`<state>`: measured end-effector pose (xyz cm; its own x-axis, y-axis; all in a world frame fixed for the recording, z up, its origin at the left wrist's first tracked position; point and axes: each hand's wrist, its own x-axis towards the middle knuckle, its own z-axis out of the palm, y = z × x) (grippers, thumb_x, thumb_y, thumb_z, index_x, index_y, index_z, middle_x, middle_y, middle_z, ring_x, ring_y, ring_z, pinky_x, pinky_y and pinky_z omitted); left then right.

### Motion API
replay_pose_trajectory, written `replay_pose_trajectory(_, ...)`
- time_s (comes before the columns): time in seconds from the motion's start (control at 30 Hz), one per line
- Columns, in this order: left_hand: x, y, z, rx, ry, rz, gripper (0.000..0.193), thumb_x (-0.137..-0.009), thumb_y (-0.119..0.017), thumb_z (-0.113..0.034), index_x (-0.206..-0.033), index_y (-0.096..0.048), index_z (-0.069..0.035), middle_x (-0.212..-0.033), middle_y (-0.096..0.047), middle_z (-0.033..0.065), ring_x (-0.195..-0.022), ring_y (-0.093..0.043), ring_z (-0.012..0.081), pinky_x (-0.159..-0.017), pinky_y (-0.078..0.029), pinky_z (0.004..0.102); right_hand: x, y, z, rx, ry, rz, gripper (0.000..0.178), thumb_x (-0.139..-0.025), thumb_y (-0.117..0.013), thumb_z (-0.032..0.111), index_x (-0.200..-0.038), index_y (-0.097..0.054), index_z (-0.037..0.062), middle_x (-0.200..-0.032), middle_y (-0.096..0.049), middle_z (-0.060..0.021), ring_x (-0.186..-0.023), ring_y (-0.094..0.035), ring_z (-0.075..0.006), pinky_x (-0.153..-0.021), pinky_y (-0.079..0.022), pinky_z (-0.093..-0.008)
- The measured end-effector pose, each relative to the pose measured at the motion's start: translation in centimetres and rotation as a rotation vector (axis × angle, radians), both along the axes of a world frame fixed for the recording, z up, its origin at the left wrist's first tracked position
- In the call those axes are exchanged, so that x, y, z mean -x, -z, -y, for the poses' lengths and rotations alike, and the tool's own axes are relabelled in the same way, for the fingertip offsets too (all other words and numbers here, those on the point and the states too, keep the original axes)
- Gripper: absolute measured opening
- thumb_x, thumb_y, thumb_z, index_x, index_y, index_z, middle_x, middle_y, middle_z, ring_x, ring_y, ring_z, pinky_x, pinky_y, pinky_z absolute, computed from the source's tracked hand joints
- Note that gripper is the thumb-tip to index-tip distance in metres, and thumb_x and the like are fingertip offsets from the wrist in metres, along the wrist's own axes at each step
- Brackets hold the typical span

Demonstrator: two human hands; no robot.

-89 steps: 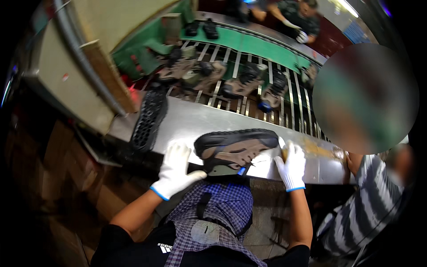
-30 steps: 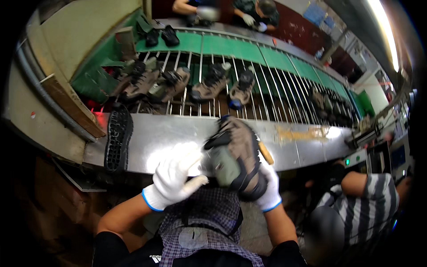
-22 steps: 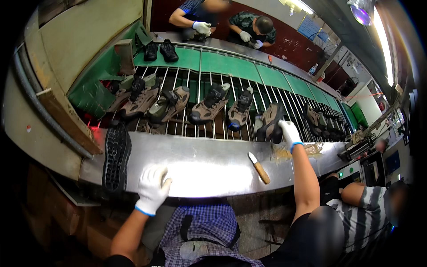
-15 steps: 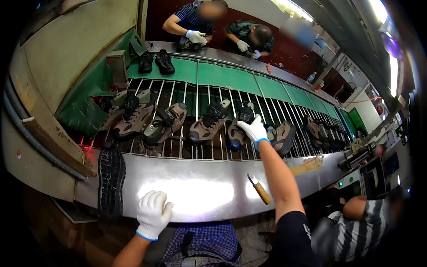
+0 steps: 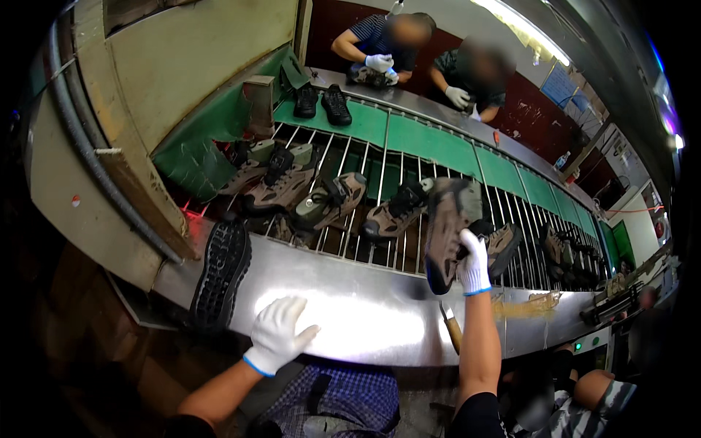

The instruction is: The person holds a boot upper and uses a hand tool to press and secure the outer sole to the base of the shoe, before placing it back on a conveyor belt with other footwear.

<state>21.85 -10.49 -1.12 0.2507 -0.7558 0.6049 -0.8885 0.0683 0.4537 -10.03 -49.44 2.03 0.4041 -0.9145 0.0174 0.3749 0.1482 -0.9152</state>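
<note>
My right hand (image 5: pixel 474 263), in a white knit glove with a blue cuff, grips a brown and black shoe (image 5: pixel 447 233) and holds it up, toe down, over the near edge of the metal rod rack. My left hand (image 5: pixel 280 336), gloved the same way, hovers empty over the steel ledge (image 5: pixel 350 306) with fingers apart. A black shoe sole (image 5: pixel 221 275), tread up, lies on the ledge to its left. Below the lifted shoe rests a wooden-handled knife (image 5: pixel 452 328), partly hidden behind my right forearm.
Brown shoes stand along the rack, one (image 5: pixel 394 212) left of the lifted shoe and one (image 5: pixel 502 248) right of it. Two black shoes (image 5: pixel 321 104) sit on the green belt (image 5: pixel 423 142). Across it, two people in gloves handle shoes. Another person sits at lower right.
My right hand has lifted the shoe off the rack toward me. My left hand has opened wider and shifted slightly. The whole view has swung left.
</note>
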Motion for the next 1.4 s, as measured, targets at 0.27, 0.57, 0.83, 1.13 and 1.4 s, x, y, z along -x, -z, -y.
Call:
replay_pose_trajectory(0.27,5.5,2.6,2.1,-0.113,0.283,-1.069,0.054,-0.117,-0.051,-0.024,-0.163,-0.045,0.004,-0.165,-0.051,0.022,-0.158,-0.043,0.0312,-0.129,-0.037,0.0407,-7.0,-4.2,-24.0,0.936,-0.573,-0.577,0.072,-0.079,-0.091,0.038,-0.138,-0.067,0.0055,-0.151,-0.063,-0.0181,-0.155,-0.047,-0.046,-0.133,-0.025,-0.0609)
replay_pose_trajectory(0.57,8.7,0.0,-1.9,-0.118,0.11,-0.631,0.083,-0.095,-0.084,-0.034,-0.159,-0.046,0.004,-0.157,-0.053,0.0276,-0.143,-0.058,0.0361,-0.122,-0.046,0.045,-4.1,0.6,-36.2,0.878,-0.111,-0.323,0.023,-0.074,-0.084,0.011,-0.097,-0.08,0.0088,-0.102,-0.08,-0.0082,-0.113,-0.072,-0.0303,-0.122,-0.042,-0.0517)
replay_pose_trajectory(0.83,8.9,-3.0,-0.3,-0.533,0.498,-0.558,0.054,-0.085,-0.091,-0.047,-0.121,-0.079,-0.009,-0.108,-0.08,0.0153,-0.101,-0.079,0.0269,-0.095,-0.062,0.0395,0.9,6.8,-38.5,0.263,0.082,-0.157,0.025,-0.107,-0.068,0.025,-0.109,-0.075,0.0009,-0.109,-0.078,-0.0127,-0.103,-0.074,-0.0234,-0.095,-0.059,-0.0373)
replay_pose_trajectory(1.13,5.4,-8.5,4.1,-0.405,0.574,-0.599,0.069,-0.105,-0.073,-0.046,-0.155,-0.052,-0.002,-0.15,-0.06,0.0231,-0.143,-0.058,0.0357,-0.121,-0.047,0.0487,8.5,13.3,-38.2,-0.611,-0.054,-0.203,0.05,-0.116,-0.05,0.049,-0.151,-0.057,0.0147,-0.119,-0.073,-0.0067,-0.093,-0.072,-0.0204,-0.072,-0.06,-0.0365)
replay_pose_trajectory(1.4,-24.2,-3.1,3.7,-0.512,-0.324,-0.304,0.079,-0.089,-0.086,-0.045,-0.153,-0.06,-0.006,-0.147,-0.067,0.0238,-0.132,-0.066,0.0364,-0.115,-0.05,0.0429,9.8,18.5,-42.6,-0.81,-0.493,0.42,0.103,-0.095,-0.071,0.069,-0.17,-0.036,0.0071,-0.165,-0.048,-0.0279,-0.146,-0.054,-0.0454,-0.118,-0.051,-0.0617)
